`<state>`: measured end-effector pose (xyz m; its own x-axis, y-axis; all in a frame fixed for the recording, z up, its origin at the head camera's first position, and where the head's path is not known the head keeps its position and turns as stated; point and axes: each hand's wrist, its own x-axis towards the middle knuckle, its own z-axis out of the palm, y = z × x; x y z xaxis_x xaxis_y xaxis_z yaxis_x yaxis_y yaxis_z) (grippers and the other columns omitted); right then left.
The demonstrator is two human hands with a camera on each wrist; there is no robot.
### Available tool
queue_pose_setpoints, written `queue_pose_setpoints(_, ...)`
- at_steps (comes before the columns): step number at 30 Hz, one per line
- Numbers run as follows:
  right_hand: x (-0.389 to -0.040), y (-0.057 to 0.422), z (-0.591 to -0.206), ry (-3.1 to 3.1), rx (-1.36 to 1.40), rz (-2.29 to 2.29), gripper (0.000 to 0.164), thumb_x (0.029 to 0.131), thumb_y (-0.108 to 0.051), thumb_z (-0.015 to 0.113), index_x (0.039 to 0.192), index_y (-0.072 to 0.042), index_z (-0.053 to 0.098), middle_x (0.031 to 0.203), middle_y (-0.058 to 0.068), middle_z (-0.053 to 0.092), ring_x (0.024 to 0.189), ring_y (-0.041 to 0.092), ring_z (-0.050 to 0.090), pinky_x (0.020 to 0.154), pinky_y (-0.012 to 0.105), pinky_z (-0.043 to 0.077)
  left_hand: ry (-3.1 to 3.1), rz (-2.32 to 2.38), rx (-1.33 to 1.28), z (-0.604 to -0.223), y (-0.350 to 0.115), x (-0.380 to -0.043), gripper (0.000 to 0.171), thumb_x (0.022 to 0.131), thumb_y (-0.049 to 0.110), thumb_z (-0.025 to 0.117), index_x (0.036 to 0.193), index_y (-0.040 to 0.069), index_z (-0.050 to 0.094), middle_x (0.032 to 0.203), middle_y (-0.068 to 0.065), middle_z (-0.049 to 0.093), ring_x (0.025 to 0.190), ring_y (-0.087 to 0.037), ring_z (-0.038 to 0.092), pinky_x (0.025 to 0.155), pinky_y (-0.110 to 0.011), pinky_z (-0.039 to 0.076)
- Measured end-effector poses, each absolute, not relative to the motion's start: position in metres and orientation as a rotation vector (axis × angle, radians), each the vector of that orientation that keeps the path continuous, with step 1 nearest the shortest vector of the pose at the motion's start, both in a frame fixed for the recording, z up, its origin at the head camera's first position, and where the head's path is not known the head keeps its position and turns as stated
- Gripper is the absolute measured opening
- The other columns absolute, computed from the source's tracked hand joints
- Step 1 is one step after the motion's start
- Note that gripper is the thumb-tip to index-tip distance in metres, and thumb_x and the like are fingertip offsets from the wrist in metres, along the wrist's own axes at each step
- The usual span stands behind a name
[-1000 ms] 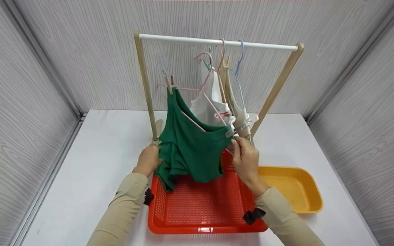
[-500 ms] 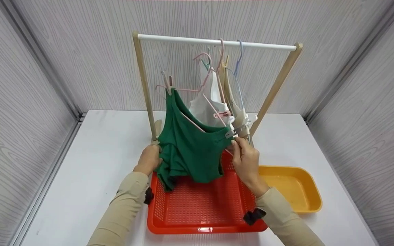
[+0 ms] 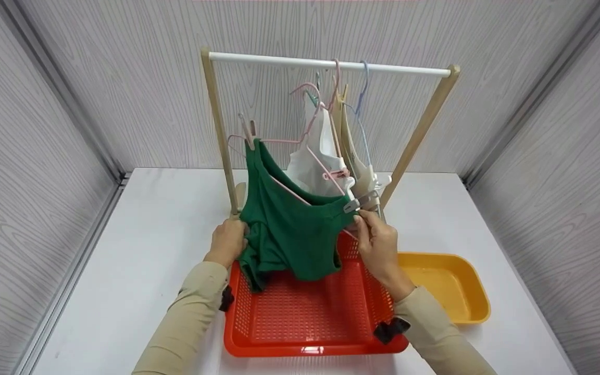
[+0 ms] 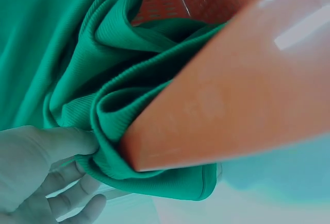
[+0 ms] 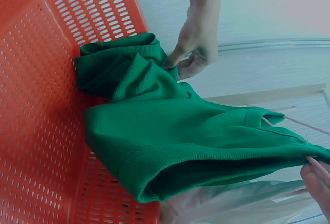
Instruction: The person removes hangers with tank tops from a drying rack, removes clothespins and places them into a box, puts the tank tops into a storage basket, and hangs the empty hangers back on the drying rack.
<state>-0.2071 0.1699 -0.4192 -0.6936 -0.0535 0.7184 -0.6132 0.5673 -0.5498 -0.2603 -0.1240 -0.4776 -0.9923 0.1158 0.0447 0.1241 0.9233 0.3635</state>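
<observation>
While pale wood-grain walls (image 3: 123,88) border the white table (image 3: 138,234), left hand (image 3: 227,242) and right hand (image 3: 380,249) pinch the green top (image 3: 297,237).

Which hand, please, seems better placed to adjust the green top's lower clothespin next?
Likely the right hand: it sits beside that gray clothespin, while the left hand grips the green tank top farther away.

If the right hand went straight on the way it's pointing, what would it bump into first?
Probably the grey clip on the green top, just beyond the right hand; depth is hard to judge.
</observation>
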Motion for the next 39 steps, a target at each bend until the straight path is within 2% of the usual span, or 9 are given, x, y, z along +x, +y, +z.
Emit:
queue_pose_setpoints(11, -0.208, 0.173, -0.420, -2.100, 0.556, 1.124, 0.010, 0.090, 0.007, 0.058, 0.097, 0.011, 0.063, 0.083, 0.022, 0.071, 0.069, 0.029, 0.072, 0.073, 0.002, 0.048, -2.991, -0.600, -0.223, -0.478, -0.128, -0.255, 0.014, 0.083, -0.001, 0.061, 0.093, -0.002, 0.070, 0.096, -0.022, 0.071, 0.086, -0.039, 0.066, 0.078, -0.049, 0.054)
queue_pose_setpoints(19, -0.208, 0.180, -0.420, -2.029, 0.625, 1.174, 0.012, 0.086, 0.013, 0.058, 0.097, 0.013, 0.063, 0.085, 0.025, 0.071, 0.071, 0.032, 0.072, 0.073, 0.007, 0.051, -2.928, -0.822, -0.216, -0.473, -0.129, -0.252, 0.020, 0.084, -0.003, 0.057, 0.101, -0.007, 0.067, 0.102, -0.026, 0.068, 0.096, -0.040, 0.065, 0.085, -0.049, 0.053)
queue_pose_setpoints(29, -0.208, 0.191, -0.420, -1.977, 0.665, 1.165, 0.014, 0.084, 0.018, 0.058, 0.096, 0.014, 0.063, 0.081, 0.025, 0.071, 0.071, 0.021, 0.073, 0.072, 0.008, 0.052, -2.806, -0.955, -0.247, -0.459, -0.127, -0.249, 0.019, 0.086, -0.007, 0.056, 0.102, -0.010, 0.066, 0.106, -0.025, 0.067, 0.104, -0.037, 0.065, 0.092, -0.046, 0.053)
queue_pose_setpoints(32, -0.209, 0.194, -0.419, -1.966, 0.682, 1.150, 0.014, 0.083, 0.019, 0.058, 0.095, 0.013, 0.064, 0.079, 0.024, 0.071, 0.070, 0.016, 0.073, 0.071, 0.007, 0.052, -2.771, -0.978, -0.257, -0.453, -0.125, -0.248, 0.018, 0.086, -0.006, 0.057, 0.101, -0.009, 0.066, 0.104, -0.024, 0.067, 0.101, -0.035, 0.065, 0.089, -0.045, 0.054)
queue_pose_setpoints(39, -0.210, 0.202, -0.418, -1.973, 0.693, 1.107, 0.015, 0.082, 0.019, 0.060, 0.094, 0.012, 0.064, 0.079, 0.023, 0.071, 0.070, 0.013, 0.073, 0.071, 0.007, 0.051, -2.699, -1.034, -0.290, -0.442, -0.117, -0.242, 0.013, 0.086, -0.005, 0.059, 0.098, -0.007, 0.066, 0.100, -0.020, 0.067, 0.094, -0.030, 0.064, 0.086, -0.044, 0.054)
